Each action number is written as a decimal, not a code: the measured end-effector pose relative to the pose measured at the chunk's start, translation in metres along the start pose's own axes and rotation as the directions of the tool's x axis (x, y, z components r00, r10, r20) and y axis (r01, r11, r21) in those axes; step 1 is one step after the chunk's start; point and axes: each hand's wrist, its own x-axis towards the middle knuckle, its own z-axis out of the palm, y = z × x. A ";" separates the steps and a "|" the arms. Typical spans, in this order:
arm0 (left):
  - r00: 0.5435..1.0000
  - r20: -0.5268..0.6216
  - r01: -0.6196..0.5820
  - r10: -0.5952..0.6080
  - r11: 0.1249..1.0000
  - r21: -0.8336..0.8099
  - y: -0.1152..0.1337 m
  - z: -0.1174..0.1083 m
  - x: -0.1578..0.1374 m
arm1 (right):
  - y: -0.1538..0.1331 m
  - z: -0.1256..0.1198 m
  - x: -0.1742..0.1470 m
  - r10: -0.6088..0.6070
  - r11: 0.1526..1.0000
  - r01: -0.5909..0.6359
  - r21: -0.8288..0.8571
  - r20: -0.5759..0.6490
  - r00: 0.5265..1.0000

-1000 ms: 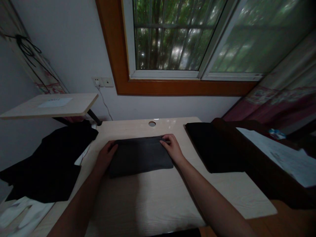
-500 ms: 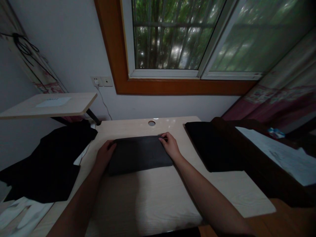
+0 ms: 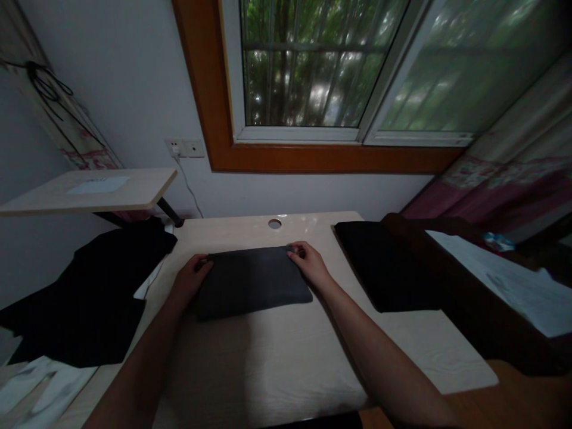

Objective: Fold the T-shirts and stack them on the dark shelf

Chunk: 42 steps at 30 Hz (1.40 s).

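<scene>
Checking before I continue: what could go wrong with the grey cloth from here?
With the left hand and right hand at its far corners, the grey cloth could crease along its free near edge. A shadow darkens its left part, so wrinkles there might be missed.

Left grip, right grip on dark cloth
</scene>
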 end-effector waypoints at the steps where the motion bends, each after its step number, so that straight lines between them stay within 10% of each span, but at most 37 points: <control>1: 1.000 0.019 0.005 -0.004 1.000 -0.026 0.001 -0.001 -0.001 | 0.000 0.000 0.000 0.007 1.000 -0.007 -0.006 0.013 1.000; 10: 0.974 0.228 0.072 0.003 0.945 -0.318 0.014 -0.006 -0.014 | -0.009 -0.005 -0.008 0.003 0.997 -0.015 0.081 0.145 0.989; 19: 0.990 0.141 0.055 0.021 0.857 -0.513 0.026 -0.004 -0.016 | -0.020 0.002 -0.008 0.023 0.982 -0.003 0.187 -0.101 0.995; 42: 0.990 -0.094 -0.123 0.107 0.975 -0.185 0.013 0.010 0.013 | -0.003 0.005 0.022 -0.079 0.985 0.070 -0.159 -0.053 0.995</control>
